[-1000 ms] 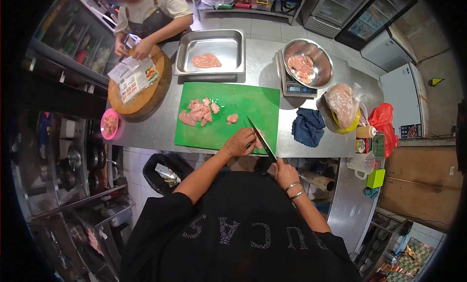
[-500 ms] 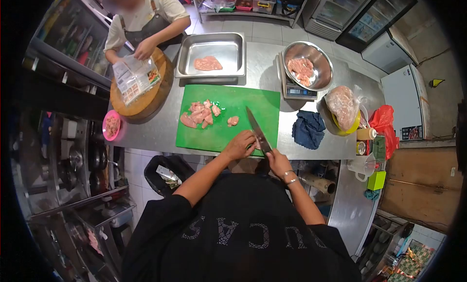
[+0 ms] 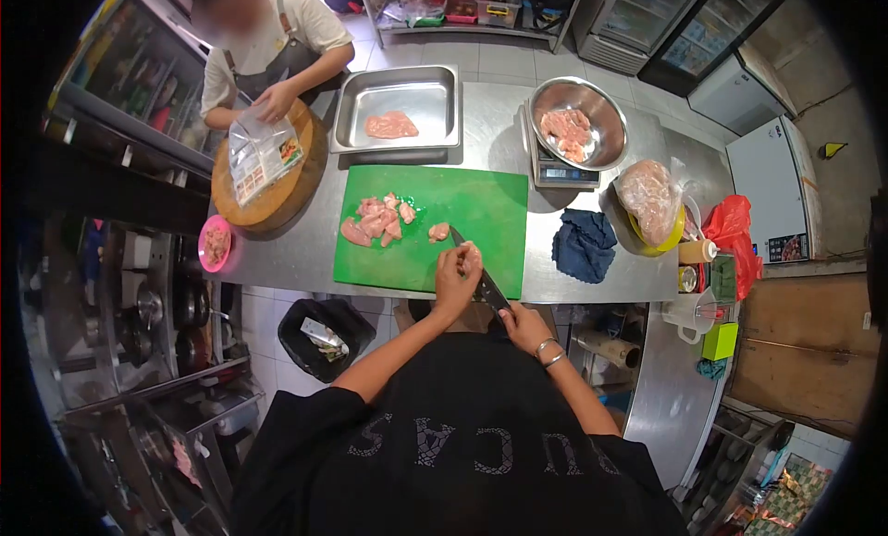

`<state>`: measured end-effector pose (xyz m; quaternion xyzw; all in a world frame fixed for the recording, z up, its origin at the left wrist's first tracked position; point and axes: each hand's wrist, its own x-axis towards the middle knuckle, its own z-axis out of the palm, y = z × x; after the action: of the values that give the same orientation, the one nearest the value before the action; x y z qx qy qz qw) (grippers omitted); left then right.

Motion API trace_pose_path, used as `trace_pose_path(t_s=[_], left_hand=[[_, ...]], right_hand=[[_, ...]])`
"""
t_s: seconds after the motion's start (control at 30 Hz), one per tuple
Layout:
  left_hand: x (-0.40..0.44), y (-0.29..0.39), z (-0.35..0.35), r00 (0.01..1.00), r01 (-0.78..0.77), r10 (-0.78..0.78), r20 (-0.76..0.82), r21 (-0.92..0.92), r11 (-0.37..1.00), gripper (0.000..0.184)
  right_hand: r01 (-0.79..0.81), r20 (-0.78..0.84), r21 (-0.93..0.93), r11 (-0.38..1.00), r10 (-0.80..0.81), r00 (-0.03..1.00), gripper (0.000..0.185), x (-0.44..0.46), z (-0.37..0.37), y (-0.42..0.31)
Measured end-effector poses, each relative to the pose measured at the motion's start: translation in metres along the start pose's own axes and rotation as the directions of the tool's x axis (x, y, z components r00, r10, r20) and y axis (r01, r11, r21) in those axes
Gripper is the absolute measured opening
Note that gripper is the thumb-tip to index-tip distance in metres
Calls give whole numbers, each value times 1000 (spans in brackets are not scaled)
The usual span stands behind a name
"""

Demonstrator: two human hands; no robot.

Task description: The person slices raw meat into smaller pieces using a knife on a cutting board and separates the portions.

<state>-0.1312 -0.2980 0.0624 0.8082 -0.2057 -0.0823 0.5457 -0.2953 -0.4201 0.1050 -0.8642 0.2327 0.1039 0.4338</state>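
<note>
My left hand [image 3: 453, 282] grips a piece of raw meat [image 3: 472, 257] over the near right part of the green cutting board [image 3: 444, 189]. In my right hand [image 3: 524, 326] is the handle of a knife [image 3: 492, 291]; its blade points up and left, partly hidden behind the left hand and the meat. One small meat chunk [image 3: 439, 232] lies on the board near the blade tip. A pile of cut pieces [image 3: 376, 221] rests on the board's left side.
Behind the board stands a metal tray [image 3: 444, 139] holding a flat meat piece. A steel bowl [image 3: 610, 120] sits on a scale, near a blue cloth [image 3: 584, 246] and bagged meat [image 3: 649, 201]. A co-worker [image 3: 277, 46] handles a package at a round wooden block [image 3: 222, 180].
My left hand has lifted the meat piece up and left from the board's near edge. The knife has shifted left. The co-worker's hands have moved on the package.
</note>
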Motion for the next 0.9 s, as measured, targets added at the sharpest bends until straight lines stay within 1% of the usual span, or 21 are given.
trace_pose_path(t_s=[0.07,0.1,0.13,0.17,0.2,0.23,0.27,0.33,0.37,0.4,0.43,0.47,0.5,0.53,0.6,0.63,0.7,0.73,0.77,0.83,0.9], left_hand=[[6,3,-12,1000,-23,23,8,-23,999,40],[10,1,-14,980,-197,196,29,26,980,39],[16,1,-14,930,-366,363,56,69,928,39],[23,1,-12,929,-368,365,56,65,927,39],[29,-3,-8,887,-438,419,193,72,896,38],[32,-6,-5,825,-507,461,326,67,859,38],[32,-9,1,824,-508,464,324,64,859,38],[30,-7,14,799,-554,486,354,120,824,42],[27,-3,19,798,-555,487,354,118,824,42],[24,10,20,825,-532,479,302,125,838,40],[22,19,20,848,-509,469,247,131,851,39],[23,13,22,847,-510,470,247,132,850,39],[24,7,24,849,-510,468,246,145,848,37],[24,0,27,850,-509,466,246,157,846,36],[23,-2,25,850,-506,461,255,152,849,33],[23,0,23,851,-502,454,263,151,852,31],[28,4,25,831,-525,474,290,130,841,29],[31,4,26,811,-546,492,315,107,831,27],[32,4,28,813,-545,492,313,108,831,27],[35,-2,32,782,-586,526,334,108,803,19],[37,-7,33,781,-584,525,337,96,806,20]], right_hand=[[16,-28,12,1000,-16,999,33,-4,0,-1],[9,-39,21,1000,-8,999,32,-7,-3,0],[3,-51,28,1000,-1,999,32,-9,-7,1],[1,-54,26,1000,0,999,32,-10,-10,6],[-59,-68,14,998,60,996,32,-12,-11,14],[-118,-83,3,993,118,990,33,-12,-13,23],[-119,-86,1,993,118,989,33,-13,-15,31],[-159,-197,11,987,158,968,36,-13,-15,53],[-159,-211,-11,987,153,966,36,-13,-14,65],[-160,-211,-10,987,154,965,36,-14,-16,66],[-181,-283,-39,983,163,945,35,-15,-18,66],[-202,-354,-65,977,167,920,35,-15,-21,67],[-194,-376,-104,976,142,916,31,-15,-25,61],[-196,-378,-102,975,144,915,31,-17,-30,55],[-138,-249,-280,950,67,966,27,-22,-42,40],[-139,-251,-278,951,68,966,27,-24,-44,33],[-124,-206,-397,909,43,978,24,-28,-49,22],[-123,-206,-398,909,42,978,24,-30,-54,17],[-124,-185,-432,893,46,982,24,-33,-58,12],[-120,-160,-469,875,50,986,24,-35,-62,8],[-110,-134,-475,873,52,990,23,-35,-65,9]])
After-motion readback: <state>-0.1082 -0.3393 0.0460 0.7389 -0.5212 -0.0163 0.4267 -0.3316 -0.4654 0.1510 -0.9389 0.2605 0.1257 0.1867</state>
